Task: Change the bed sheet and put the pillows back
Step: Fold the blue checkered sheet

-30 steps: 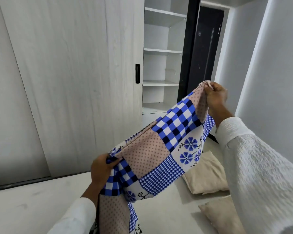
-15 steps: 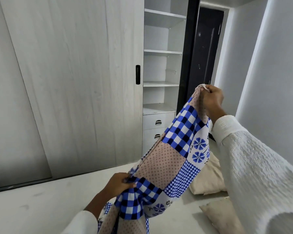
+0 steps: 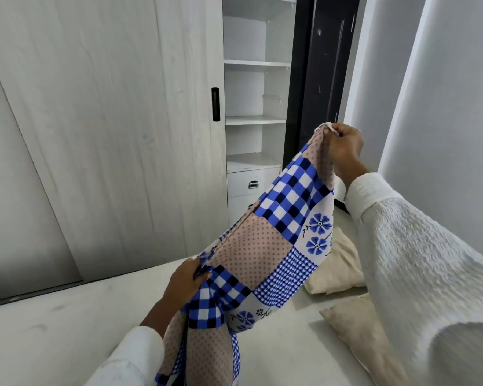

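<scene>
One patchwork sheet — right hand pinches its corner; left hand grips lower; two pillows.

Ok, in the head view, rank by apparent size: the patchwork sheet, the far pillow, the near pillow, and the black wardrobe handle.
1. patchwork sheet, largest.
2-3. far pillow and near pillow: unsure, each is partly hidden.
4. black wardrobe handle, smallest.

Both arms wore long white sleeves. The right sleeve, filling the frame's right side, showed a wavy, crinkled weave and a folded cuff. The left sleeve, at bottom centre, looked smoother.
</scene>
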